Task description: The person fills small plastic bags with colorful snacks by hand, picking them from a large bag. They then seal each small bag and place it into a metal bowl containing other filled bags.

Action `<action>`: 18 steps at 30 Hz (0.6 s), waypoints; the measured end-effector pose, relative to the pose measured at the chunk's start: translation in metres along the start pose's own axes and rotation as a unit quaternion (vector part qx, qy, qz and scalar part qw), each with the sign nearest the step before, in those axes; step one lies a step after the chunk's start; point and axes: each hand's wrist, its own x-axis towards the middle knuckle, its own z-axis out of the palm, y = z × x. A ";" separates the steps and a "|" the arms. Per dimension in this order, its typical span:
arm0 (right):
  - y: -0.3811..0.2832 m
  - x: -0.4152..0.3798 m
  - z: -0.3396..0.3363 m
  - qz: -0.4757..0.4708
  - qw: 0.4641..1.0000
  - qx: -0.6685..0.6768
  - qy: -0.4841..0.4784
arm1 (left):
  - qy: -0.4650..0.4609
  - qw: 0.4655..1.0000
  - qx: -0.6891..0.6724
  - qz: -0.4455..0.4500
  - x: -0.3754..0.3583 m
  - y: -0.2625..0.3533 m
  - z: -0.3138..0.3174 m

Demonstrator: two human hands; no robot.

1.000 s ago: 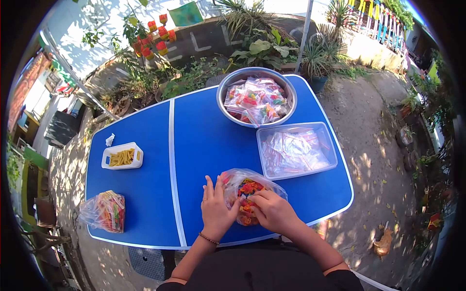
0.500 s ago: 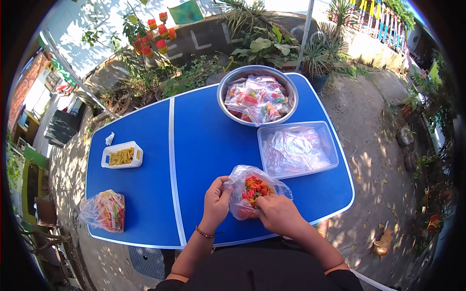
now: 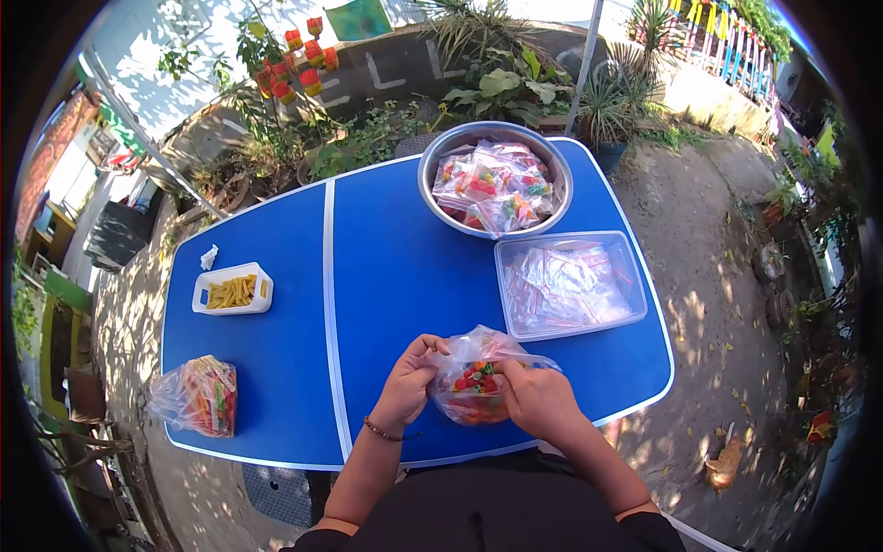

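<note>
Both my hands are at the mouth of the clear bag (image 3: 474, 409).
My left hand (image 3: 402, 385) pinches its left side, fingers nearly closed; my right hand (image 3: 543, 400), also curled, has shifted from the colourful pieces (image 3: 476, 377) toward the rim, near the table's (image 3: 395, 276) near edge.

A black short-sleeved top (image 3: 478, 511) is worn with a brown beaded bracelet (image 3: 382, 431) around the left wrist (image 3: 393, 419).
</note>
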 end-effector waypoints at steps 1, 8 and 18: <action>0.001 0.000 -0.001 0.006 1.000 -0.024 0.000 | -0.034 0.999 0.025 0.009 0.001 -0.004 -0.006; 0.005 -0.001 -0.015 0.085 0.986 -0.082 -0.115 | 0.036 0.848 0.526 0.052 -0.013 0.017 0.030; -0.002 -0.002 -0.016 0.035 0.996 -0.039 -0.066 | 0.072 0.760 0.644 0.057 -0.011 0.003 0.035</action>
